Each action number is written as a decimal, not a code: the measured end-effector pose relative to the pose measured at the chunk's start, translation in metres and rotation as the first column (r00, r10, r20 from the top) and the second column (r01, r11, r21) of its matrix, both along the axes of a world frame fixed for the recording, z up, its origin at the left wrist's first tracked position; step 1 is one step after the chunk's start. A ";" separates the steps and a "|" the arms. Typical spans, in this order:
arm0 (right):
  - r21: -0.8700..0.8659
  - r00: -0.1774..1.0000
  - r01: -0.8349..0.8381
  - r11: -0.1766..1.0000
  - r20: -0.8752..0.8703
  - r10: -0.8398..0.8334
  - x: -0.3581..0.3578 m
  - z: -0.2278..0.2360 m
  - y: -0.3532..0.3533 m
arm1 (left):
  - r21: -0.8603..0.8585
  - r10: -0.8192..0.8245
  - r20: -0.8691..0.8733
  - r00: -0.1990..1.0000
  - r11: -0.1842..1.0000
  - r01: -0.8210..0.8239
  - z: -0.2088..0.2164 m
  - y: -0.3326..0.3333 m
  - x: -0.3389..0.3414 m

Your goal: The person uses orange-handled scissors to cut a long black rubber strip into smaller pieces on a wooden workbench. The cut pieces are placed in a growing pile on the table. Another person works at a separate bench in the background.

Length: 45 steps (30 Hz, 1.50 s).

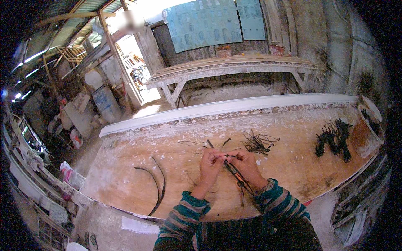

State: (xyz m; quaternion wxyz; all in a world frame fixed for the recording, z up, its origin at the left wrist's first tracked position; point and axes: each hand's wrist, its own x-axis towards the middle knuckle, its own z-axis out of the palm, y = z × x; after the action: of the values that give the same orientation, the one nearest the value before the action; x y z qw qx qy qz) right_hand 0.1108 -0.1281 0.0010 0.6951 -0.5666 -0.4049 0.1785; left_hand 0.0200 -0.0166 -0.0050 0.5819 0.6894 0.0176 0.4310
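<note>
Over the middle of the wooden worktable (pixel 125 175), my left hand (pixel 210 162) and my right hand (pixel 248 165) meet with fingertips pinched together. Between them they hold a thin black strip (pixel 227 156), mostly covered by the fingers. Under my right hand lies an orange and black hand tool (pixel 238 177), partly hidden; its exact kind does not show. Short black pieces stick out just beyond my fingers. Left of my hands rest two long curved black strips (pixel 158 188). A loose tangle of thin black cords (pixel 257 143) sits beyond my right hand.
Several black cord bundles (pixel 333 137) lie at the right, beside a stained bucket (pixel 365 130) holding more dark pieces. A long white board (pixel 234 108) runs along the table's far edge. Behind stands a wooden bench (pixel 234 67) under blue panels (pixel 205 24). A blue drum (pixel 105 102) stands at left.
</note>
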 end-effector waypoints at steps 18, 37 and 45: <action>0.093 0.911 -0.283 0.954 -0.284 0.298 0.006 -0.010 0.003 | -0.229 -0.105 -0.074 0.992 0.970 0.086 -0.010 0.000 0.003; 0.345 0.613 -0.345 0.873 -0.621 0.488 0.007 -0.011 0.001 | -0.097 -0.093 0.005 0.996 0.991 0.093 -0.017 0.005 0.004; 0.300 0.748 -0.361 0.883 -0.472 0.466 0.011 -0.016 0.003 | -0.163 -0.225 -0.049 0.973 0.963 0.214 -0.007 0.007 0.000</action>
State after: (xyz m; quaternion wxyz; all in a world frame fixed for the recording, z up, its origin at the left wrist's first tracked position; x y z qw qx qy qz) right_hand 0.1214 -0.1252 -0.0153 0.7727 -0.3216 -0.3273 0.4386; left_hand 0.0200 -0.0100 -0.0119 0.6775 0.6534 -0.0055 0.3378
